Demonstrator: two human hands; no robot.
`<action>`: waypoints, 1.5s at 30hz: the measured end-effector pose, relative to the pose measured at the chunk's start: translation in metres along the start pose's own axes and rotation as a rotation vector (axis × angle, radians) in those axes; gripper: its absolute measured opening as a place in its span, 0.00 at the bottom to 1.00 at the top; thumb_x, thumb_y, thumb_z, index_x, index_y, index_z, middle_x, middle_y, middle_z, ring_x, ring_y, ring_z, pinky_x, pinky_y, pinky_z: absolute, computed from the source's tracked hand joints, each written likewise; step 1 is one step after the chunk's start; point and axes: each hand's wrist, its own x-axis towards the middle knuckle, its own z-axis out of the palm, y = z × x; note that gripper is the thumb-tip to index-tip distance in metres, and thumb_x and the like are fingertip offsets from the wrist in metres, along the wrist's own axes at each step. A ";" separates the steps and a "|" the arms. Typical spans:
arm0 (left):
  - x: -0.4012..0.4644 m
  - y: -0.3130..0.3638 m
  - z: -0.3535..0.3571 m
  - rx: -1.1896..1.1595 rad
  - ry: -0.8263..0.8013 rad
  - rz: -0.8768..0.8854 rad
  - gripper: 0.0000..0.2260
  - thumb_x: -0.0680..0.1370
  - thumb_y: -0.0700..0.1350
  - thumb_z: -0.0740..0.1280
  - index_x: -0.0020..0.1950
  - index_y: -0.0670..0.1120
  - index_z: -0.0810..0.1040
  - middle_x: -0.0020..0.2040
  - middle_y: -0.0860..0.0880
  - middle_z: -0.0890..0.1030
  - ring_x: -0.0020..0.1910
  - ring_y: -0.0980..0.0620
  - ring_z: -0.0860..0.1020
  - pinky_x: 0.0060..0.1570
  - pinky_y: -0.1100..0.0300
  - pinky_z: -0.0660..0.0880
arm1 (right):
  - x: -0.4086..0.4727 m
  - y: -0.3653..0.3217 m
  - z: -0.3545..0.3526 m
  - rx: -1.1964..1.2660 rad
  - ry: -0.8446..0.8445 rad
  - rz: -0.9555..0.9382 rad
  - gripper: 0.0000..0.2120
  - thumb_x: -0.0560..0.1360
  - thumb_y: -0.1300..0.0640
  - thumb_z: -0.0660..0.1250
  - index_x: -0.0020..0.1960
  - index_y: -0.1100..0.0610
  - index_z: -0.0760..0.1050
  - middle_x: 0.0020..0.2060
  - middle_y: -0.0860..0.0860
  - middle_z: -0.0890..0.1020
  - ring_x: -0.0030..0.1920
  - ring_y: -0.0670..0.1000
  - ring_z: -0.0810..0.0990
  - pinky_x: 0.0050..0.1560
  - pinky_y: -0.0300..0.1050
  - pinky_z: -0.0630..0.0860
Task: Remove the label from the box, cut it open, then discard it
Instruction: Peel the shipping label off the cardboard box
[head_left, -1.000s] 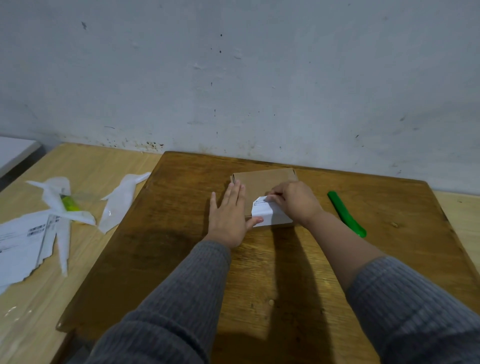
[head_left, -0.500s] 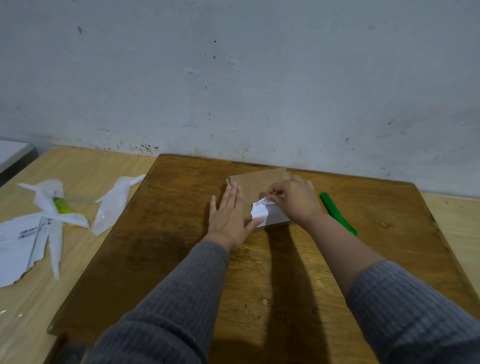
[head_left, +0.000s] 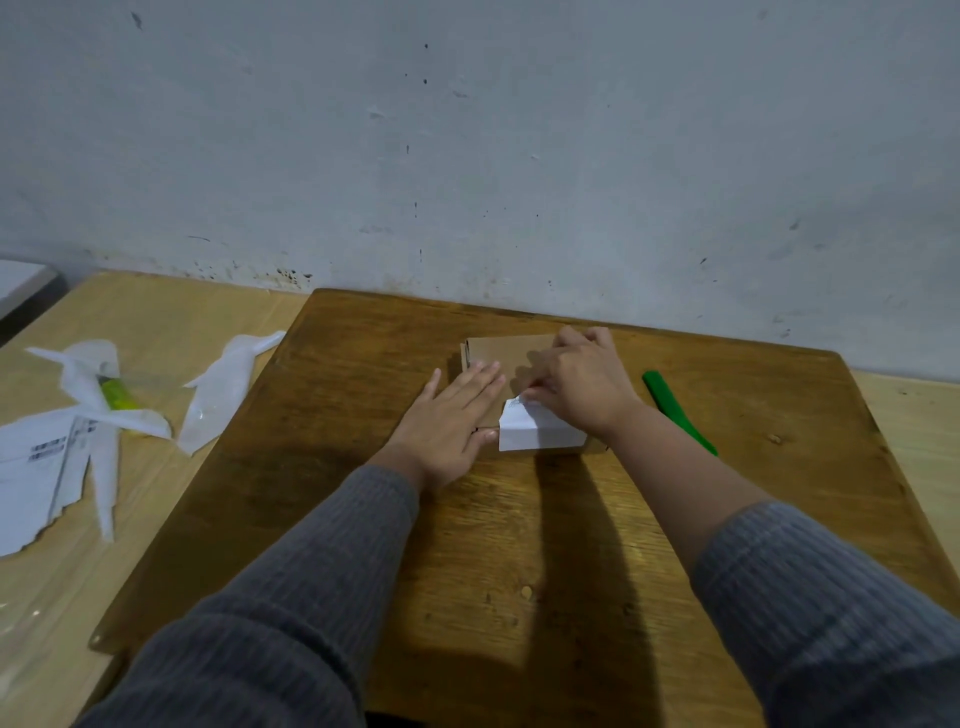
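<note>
— Peeled further than half a second back: white label (head_left: 535, 428) now lifted off more of the box top, free edge curled up toward the near side. Right hand (head_left: 582, 387) shifted a little farther over the box (head_left: 511, 353).

— Agreed. Still pinching the label's raised corner with thumb and forefinger, other fingers curled over the cardboard. Knuckles hiding the box's far right corner.

— Left hand (head_left: 452, 415)?

— Unmoved. Lying flat, fingers straight and close together, pressing down on the left part of the box top; thumb tip touching the label's near left corner.

— Box position?

— Sitting flat near the far middle of the dark wooden board (head_left: 363, 467), brown cardboard, closed. Label folded down over the near edge, partly stuck, partly raised.

— Anything beside it?

— Green cutter (head_left: 678, 410) lying on the board just right of the right wrist, angled, untouched, apart from the box.

— Off to the left?

— Pale table (head_left: 171, 312) under and beside the board. Scattered on it: torn white paper scraps (head_left: 223, 384), a printed sheet (head_left: 36, 467) with dark barcode-like marks, and a yellow-green item (head_left: 117, 392) half under clear film, too small to identify.

— Behind?

— Grey-white wall (head_left: 467, 156), speckled with dark spots near the base. Grey ribbed sleeves (head_left: 291, 597) on both forearms, right one pushed up higher.
</note>
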 end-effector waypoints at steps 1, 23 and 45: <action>0.000 0.001 -0.001 0.010 -0.001 -0.019 0.29 0.83 0.55 0.51 0.80 0.51 0.40 0.79 0.55 0.38 0.77 0.57 0.37 0.75 0.46 0.38 | 0.001 -0.002 0.001 0.022 -0.001 0.027 0.11 0.76 0.43 0.63 0.51 0.44 0.81 0.47 0.42 0.83 0.54 0.48 0.71 0.59 0.49 0.57; 0.027 0.032 -0.011 -0.106 -0.062 -0.246 0.29 0.84 0.56 0.50 0.80 0.50 0.41 0.79 0.54 0.37 0.77 0.56 0.36 0.74 0.39 0.41 | -0.048 0.007 0.006 0.230 0.088 0.486 0.09 0.74 0.42 0.65 0.47 0.44 0.82 0.46 0.46 0.83 0.58 0.50 0.71 0.62 0.52 0.59; 0.027 0.033 -0.007 -0.142 -0.033 -0.258 0.29 0.84 0.55 0.50 0.80 0.50 0.40 0.79 0.54 0.37 0.77 0.56 0.36 0.74 0.37 0.41 | -0.057 0.003 0.032 0.563 0.217 0.490 0.03 0.75 0.56 0.68 0.46 0.48 0.79 0.51 0.46 0.78 0.45 0.48 0.80 0.49 0.51 0.78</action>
